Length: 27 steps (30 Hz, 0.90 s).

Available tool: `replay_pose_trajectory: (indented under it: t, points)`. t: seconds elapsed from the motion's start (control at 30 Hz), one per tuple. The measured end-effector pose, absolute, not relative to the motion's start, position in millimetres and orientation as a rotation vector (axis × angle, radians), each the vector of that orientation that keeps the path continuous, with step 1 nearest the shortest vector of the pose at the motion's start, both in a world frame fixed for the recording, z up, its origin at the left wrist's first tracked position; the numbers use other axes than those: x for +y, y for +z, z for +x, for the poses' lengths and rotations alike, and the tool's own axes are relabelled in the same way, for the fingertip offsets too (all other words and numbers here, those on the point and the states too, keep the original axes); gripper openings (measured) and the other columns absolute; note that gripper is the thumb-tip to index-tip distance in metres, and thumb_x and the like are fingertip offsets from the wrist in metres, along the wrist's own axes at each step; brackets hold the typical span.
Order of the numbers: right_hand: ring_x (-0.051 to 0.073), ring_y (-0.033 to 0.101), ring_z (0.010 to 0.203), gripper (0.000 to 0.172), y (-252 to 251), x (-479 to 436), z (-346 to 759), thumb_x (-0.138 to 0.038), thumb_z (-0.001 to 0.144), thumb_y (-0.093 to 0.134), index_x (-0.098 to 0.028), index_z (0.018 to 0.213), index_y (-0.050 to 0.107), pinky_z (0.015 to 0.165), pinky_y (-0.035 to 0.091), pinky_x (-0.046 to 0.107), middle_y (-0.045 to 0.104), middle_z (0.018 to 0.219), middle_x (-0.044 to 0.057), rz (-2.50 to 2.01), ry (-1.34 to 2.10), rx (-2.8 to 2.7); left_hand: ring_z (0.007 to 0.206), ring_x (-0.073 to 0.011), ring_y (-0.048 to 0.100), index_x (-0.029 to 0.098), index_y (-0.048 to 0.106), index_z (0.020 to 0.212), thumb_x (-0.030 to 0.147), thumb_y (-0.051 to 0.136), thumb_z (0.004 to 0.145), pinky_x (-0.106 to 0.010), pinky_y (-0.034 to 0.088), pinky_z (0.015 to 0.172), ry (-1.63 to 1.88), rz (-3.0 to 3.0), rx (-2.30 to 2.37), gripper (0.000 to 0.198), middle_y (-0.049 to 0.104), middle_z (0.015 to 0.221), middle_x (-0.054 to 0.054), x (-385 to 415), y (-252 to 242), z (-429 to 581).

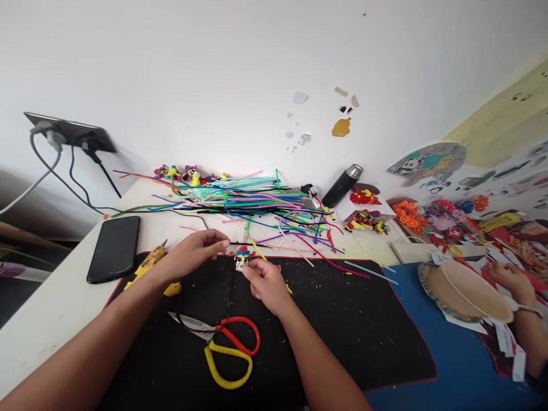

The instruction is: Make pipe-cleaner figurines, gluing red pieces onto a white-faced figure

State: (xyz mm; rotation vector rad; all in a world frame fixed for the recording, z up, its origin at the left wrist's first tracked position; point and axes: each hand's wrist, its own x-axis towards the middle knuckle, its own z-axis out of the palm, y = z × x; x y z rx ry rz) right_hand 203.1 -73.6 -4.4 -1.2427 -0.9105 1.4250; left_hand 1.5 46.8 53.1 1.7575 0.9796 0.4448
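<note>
My left hand point(194, 251) and my right hand point(266, 283) meet over the far edge of a black mat point(342, 331). Between them is a small figurine point(242, 258) with a white face and a red and blue top. My right fingers pinch the figurine from below. My left fingers are pinched together just left of it, seemingly on a thin dark wire; I cannot make out what exactly. A yellow pipe cleaner point(262, 257) lies beside my right hand.
Scissors point(226, 341) with red and yellow handles lie on the mat near me. A yellow glue gun point(150, 264) and a black phone point(115, 248) are at left. A heap of pipe cleaners point(252, 200) and a black flask point(342, 185) lie behind. Another person's hand point(511, 279) holds a paper bowl point(466, 288) at right.
</note>
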Motion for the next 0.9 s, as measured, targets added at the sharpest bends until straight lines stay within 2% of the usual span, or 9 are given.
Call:
replay_pose_trajectory:
  t: [0.13,0.2,0.27,0.4,0.9]
  points:
    - [0.004,0.031,0.035,0.046,-5,-73,202,-0.061,0.080,0.082,-0.020,0.087,0.064,0.034,0.019,0.023,0.046,0.056,-0.012,-1.247,1.420,-0.894,0.114,-0.0312,0.068,0.025,0.062,0.137,0.072,0.074,0.083,-0.044,0.057,0.099,0.480,1.881,0.826,0.072,0.072,0.132,-0.010,42,52,-1]
    - [0.004,0.032,0.035,0.047,-4,-74,202,-0.062,0.080,0.082,-0.019,0.087,0.064,0.034,0.019,0.023,0.047,0.057,-0.011,-1.255,1.407,-0.902,0.134,-0.0343,0.059,0.028,0.054,0.148,0.065,0.080,0.083,-0.050,0.051,0.112,0.502,2.031,0.751,0.079,0.062,0.149,-0.011,38,48,-1]
    - [0.004,0.032,0.035,0.047,-4,-75,201,-0.062,0.080,0.081,-0.019,0.086,0.064,0.034,0.019,0.022,0.046,0.055,-0.012,-1.264,1.389,-0.913,0.146,-0.0360,0.049,0.028,0.049,0.153,0.055,0.083,0.084,-0.054,0.044,0.121,0.506,2.187,0.712,0.081,0.056,0.156,-0.013,33,43,1]
    - [0.005,0.033,0.035,0.046,-4,-76,200,-0.062,0.081,0.081,-0.019,0.087,0.064,0.034,0.019,0.023,0.044,0.053,-0.012,-1.275,1.366,-0.918,0.146,-0.0365,0.048,0.026,0.045,0.155,0.039,0.085,0.085,-0.056,0.044,0.121,0.499,2.360,0.688,0.081,0.056,0.154,-0.015,28,37,6]
    - [0.005,0.034,0.035,0.047,-1,-77,199,-0.063,0.078,0.082,-0.019,0.085,0.064,0.034,0.021,0.022,0.046,0.052,-0.011,-1.283,1.364,-0.923,0.144,-0.0320,0.051,0.026,0.045,0.155,0.020,0.078,0.091,-0.052,0.047,0.120,0.532,2.443,0.646,0.073,0.058,0.152,-0.013,20,32,14]
